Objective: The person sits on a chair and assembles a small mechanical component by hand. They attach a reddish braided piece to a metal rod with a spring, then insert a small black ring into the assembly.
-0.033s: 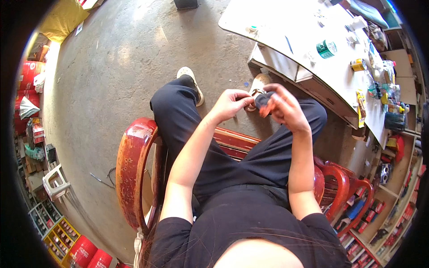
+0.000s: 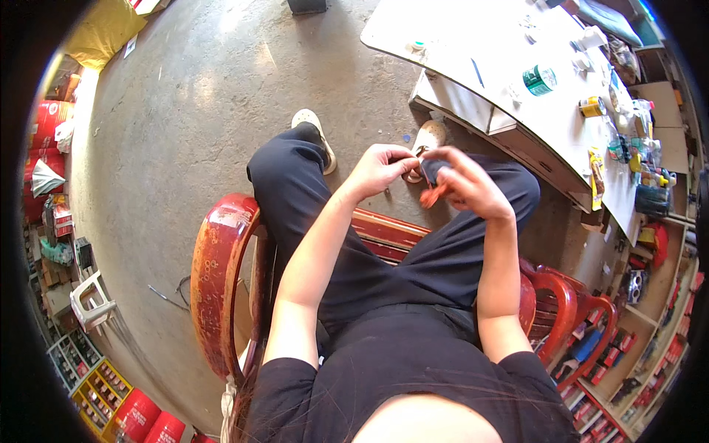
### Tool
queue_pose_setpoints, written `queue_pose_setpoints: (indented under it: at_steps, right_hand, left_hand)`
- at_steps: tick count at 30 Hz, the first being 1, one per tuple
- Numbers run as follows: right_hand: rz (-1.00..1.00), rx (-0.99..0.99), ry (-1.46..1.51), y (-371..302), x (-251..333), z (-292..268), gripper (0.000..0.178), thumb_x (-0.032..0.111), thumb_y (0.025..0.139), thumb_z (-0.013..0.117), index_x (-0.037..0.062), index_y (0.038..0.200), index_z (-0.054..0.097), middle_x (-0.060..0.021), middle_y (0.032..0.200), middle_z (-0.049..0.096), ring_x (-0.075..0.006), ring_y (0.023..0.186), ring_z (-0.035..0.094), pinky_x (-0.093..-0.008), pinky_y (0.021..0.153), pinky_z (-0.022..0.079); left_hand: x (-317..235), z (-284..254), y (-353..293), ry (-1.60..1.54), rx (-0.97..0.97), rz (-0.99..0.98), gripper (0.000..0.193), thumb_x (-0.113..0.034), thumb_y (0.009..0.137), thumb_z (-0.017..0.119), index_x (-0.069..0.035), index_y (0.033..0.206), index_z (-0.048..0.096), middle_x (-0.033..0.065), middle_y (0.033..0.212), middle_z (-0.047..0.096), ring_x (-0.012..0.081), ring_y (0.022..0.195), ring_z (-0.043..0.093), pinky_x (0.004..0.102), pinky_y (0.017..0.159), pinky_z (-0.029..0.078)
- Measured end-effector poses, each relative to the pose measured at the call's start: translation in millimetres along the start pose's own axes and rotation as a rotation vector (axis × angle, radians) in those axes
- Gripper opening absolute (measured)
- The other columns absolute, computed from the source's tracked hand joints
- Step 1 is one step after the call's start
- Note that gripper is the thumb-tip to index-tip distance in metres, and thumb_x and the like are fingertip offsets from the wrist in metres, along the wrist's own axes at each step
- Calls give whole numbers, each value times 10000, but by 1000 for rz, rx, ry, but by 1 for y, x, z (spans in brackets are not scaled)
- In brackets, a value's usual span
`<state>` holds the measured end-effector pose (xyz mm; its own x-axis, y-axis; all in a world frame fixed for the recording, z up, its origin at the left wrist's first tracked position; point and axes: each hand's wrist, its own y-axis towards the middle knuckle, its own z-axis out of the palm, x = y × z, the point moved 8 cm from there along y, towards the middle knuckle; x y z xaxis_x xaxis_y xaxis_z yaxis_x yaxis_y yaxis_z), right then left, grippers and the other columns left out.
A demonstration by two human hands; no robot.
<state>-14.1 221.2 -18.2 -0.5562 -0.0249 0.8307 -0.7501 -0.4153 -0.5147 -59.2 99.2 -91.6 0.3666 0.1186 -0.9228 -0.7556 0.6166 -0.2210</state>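
Observation:
Over the gap between my knees, my left hand (image 2: 375, 174) is closed in a pinch, thumb against forefinger. What lies between those fingertips is too small to make out. Facing it from the right, my right hand (image 2: 474, 189) is curled round a small dark-grey piece (image 2: 431, 169). An orange-red piece (image 2: 430, 196) hangs below the grey one, under the right fingers. Blur hides the exact kind of both and whether they are joined. The left fingertips are close to the grey piece's left edge; contact cannot be told.
I sit on a worn red wooden chair (image 2: 214, 273). Right of my knees stands a white-topped desk (image 2: 458, 44) bearing a green-and-white container (image 2: 539, 80), a yellow can (image 2: 592, 107) and bottles. Shelves (image 2: 642, 325) line the right side. A white stool (image 2: 92, 301) and red drums (image 2: 52, 122) are at left.
The dark-grey piece has turned slightly in my right hand, and the orange-red part has swung down and left. My right fingers have shifted a little; the left hand is nearly unmoved.

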Motion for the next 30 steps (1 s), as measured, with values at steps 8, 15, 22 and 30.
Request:
queue_pose_setpoints:
  at_steps: [8,15,22,30]
  right_hand:
    - [-441,-629,181,7,-10,-62,224,173,1017,429,47,1202,440,-130,836,658,-72,498,463,-208,443,379]
    - [-212,-509,-829,14,-6,-38,374,183,993,474,22,1316,379,-111,756,668,-193,658,651,-309,551,466]
    - [-269,-92,266,16,7,-2,425,173,1015,447,68,1414,347,18,755,522,-3,521,329,-164,436,258]
    - [-274,-814,-882,13,7,-41,360,123,973,469,19,1306,376,-158,843,713,-296,665,673,-363,582,506]
  left_hand:
    - [2,23,3,98,116,-46,156,-156,916,634,-17,946,698,-19,762,639,47,682,535,216,631,449]
    - [5,-4,10,182,134,-37,170,-159,920,631,-5,940,699,-12,778,650,53,692,549,209,632,453]
    - [0,4,6,59,263,-69,183,-185,925,636,-22,977,701,-6,764,647,45,671,551,202,589,431]
    - [14,3,9,163,190,-19,170,-133,899,662,19,965,701,33,775,680,73,695,591,226,641,484]
